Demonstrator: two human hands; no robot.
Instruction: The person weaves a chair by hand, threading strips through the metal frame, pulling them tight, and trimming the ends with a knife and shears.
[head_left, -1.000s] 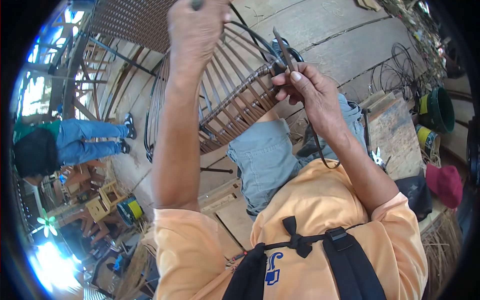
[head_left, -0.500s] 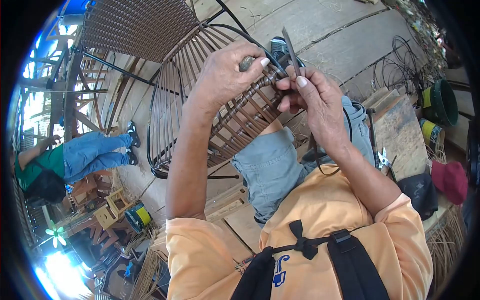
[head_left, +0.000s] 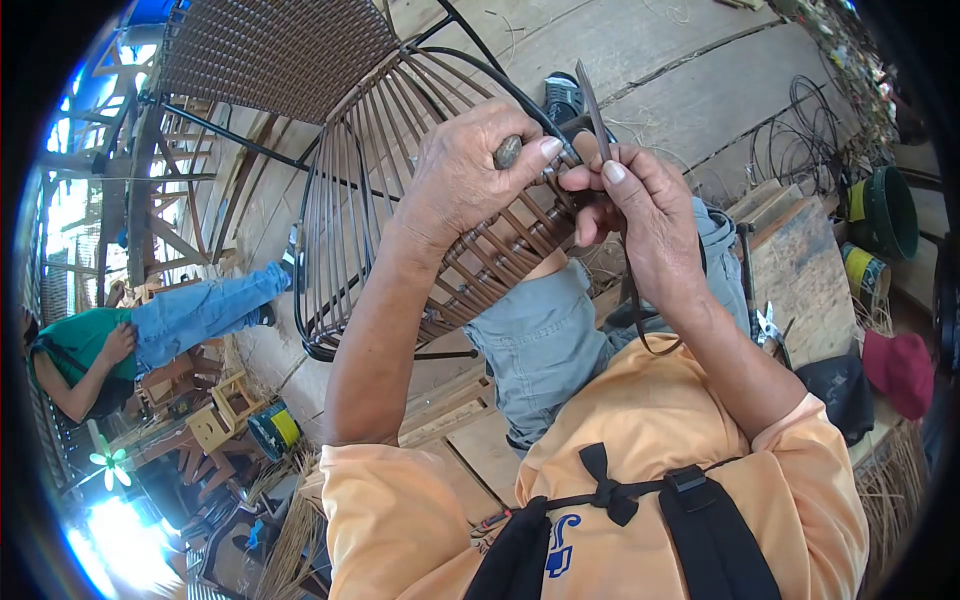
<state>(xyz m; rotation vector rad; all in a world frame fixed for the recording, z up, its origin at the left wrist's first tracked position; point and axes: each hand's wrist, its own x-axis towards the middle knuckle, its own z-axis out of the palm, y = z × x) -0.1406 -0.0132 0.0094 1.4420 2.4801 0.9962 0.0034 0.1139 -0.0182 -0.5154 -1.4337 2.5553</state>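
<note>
A chair with a black metal frame and brown woven strands (head_left: 345, 215) lies in front of me, against my knees. My left hand (head_left: 470, 175) rests over its edge weaving, closed around a tool with a rounded grey-brown handle end (head_left: 507, 152); the tool's other end is hidden. Just to the right, my right hand (head_left: 645, 205) pinches a flat brown strip (head_left: 592, 105) between thumb and fingers. One end of that strip points up and away, and a brown length loops down toward my lap. Both hands are close together at the chair's rim.
A person in a green shirt (head_left: 85, 350) stands at the left. On the right are a wooden bench (head_left: 800, 270), pliers (head_left: 768, 325), a maroon cap (head_left: 900, 372), a dark green bucket (head_left: 888, 212) and coiled black strands (head_left: 800, 130). Small wooden pieces (head_left: 225, 415) lie lower left.
My left hand and the tool have shifted slightly right and down. My right hand, still pinching the strip, has moved slightly right. The person at the left has changed stance and arm position.
</note>
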